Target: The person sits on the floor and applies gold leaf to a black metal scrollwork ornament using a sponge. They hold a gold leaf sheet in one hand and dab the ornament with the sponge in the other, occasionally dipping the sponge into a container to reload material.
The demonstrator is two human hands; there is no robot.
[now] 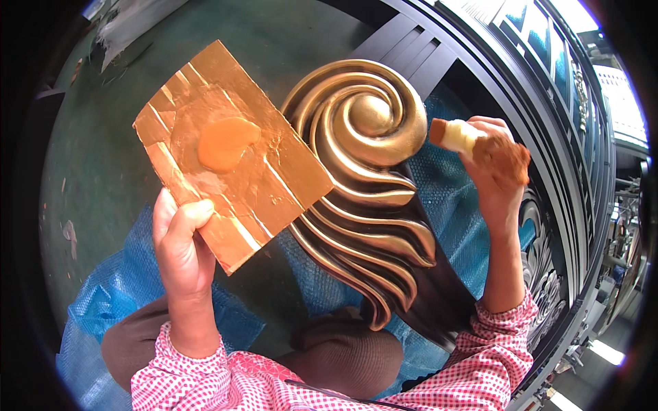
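Observation:
My left hand [184,233] grips the lower corner of a square board [274,171], its thumb on top. The board is coated in gold-orange paint, creased, with a glossy paint puddle [227,144] in its middle. To the right, my right hand [490,178] is raised and closed around a paint-stained sponge [506,159], pale yellow in part and orange-brown elsewhere. Between my hands stands a carved scroll ornament [373,116], gold on its raised ridges and dark in its grooves. The board's right corner overlaps part of the ornament in view. My right hand is apart from the scroll.
Blue bubble wrap [110,301] lies around my knees and behind the ornament. Dark moulded panels [541,116] rise along the right, with a carved grey relief [541,274] low down. The green floor [89,178] spreads to the left, with scraps on it.

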